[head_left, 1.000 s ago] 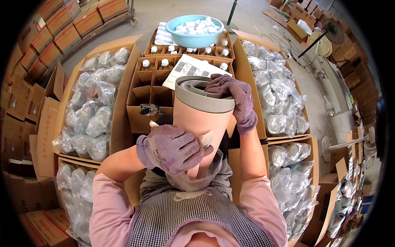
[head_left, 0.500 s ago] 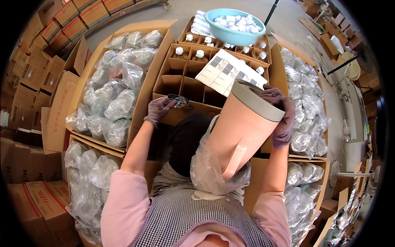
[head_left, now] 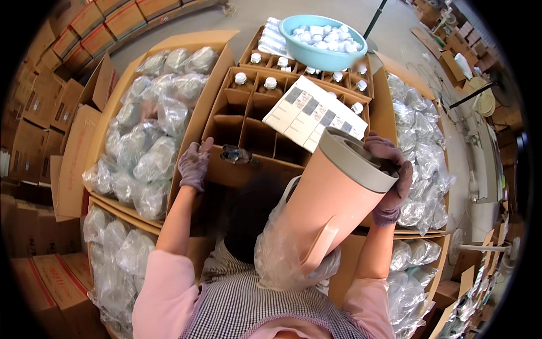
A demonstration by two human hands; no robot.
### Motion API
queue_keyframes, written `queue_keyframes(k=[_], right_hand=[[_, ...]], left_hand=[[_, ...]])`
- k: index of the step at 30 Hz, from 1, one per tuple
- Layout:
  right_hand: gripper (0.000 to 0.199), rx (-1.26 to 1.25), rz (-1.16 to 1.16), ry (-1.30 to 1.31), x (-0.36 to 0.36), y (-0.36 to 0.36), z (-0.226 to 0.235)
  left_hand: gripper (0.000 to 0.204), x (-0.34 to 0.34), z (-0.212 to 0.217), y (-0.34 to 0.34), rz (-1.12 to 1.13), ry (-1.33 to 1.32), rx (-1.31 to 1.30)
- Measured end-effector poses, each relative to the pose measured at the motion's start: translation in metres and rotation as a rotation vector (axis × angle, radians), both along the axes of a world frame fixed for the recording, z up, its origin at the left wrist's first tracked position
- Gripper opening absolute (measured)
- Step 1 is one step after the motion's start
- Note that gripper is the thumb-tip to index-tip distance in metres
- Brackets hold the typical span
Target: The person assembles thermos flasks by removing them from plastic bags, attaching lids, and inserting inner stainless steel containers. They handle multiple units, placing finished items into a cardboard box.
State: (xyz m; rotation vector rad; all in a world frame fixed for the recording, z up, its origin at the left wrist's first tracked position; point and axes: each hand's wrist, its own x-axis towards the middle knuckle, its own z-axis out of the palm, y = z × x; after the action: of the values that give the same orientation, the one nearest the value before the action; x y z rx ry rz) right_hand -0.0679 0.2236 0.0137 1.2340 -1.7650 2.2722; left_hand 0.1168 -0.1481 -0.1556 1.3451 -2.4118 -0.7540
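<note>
My right hand (head_left: 390, 181), in a grey-purple glove, grips the rim of a tall pink container (head_left: 345, 189) with a grey collar and a side handle. The container leans over my lap, its lower part in a clear plastic bag (head_left: 293, 263). My left hand (head_left: 195, 164), gloved too, is empty, with its fingers apart, beside the near left corner of a divided carton (head_left: 282, 158). Just right of it, at the carton's near edge, lies a small dark object with a blue bit (head_left: 236, 153); its kind is unclear. A printed cardboard sheet (head_left: 313, 113) covers part of the carton.
White-capped brown bottles (head_left: 271, 85) fill some far compartments. A light-blue basin (head_left: 322, 59) of white caps stands behind, beside a striped cloth (head_left: 274, 38). Cartons of plastic-wrapped items (head_left: 144, 138) flank me on both sides. Stacked boxes (head_left: 62, 282) stand at the left.
My left hand has let go of the small dark object and moved a little left and down. The pink container stays in my right hand, nearly unmoved.
</note>
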Motion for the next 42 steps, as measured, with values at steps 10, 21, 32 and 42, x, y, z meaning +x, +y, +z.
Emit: queue_keyframes(k=[10, 21, 32, 42], right_hand=[[0.042, 0.819, -0.168, 0.038, -0.077, -0.008, -0.172], [0.057, 0.851, -0.091, 0.049, -0.098, 0.014, -0.235], [0.070, 1.160, -0.507, -0.059, -0.126, 0.048, -0.161], [0.091, 1.347, -0.540, -0.120, -0.193, 0.007, -0.174]], left_hand=[[0.035, -0.142, 0.028, -0.003, -0.228, 0.511, 1.357], [0.080, -0.246, -0.038, 0.010, -0.573, -0.102, 0.297], [0.043, -0.218, 0.006, 0.050, -0.918, -0.055, -0.153], [0.047, -0.288, 0.005, 0.137, -1.036, 0.111, 0.028]])
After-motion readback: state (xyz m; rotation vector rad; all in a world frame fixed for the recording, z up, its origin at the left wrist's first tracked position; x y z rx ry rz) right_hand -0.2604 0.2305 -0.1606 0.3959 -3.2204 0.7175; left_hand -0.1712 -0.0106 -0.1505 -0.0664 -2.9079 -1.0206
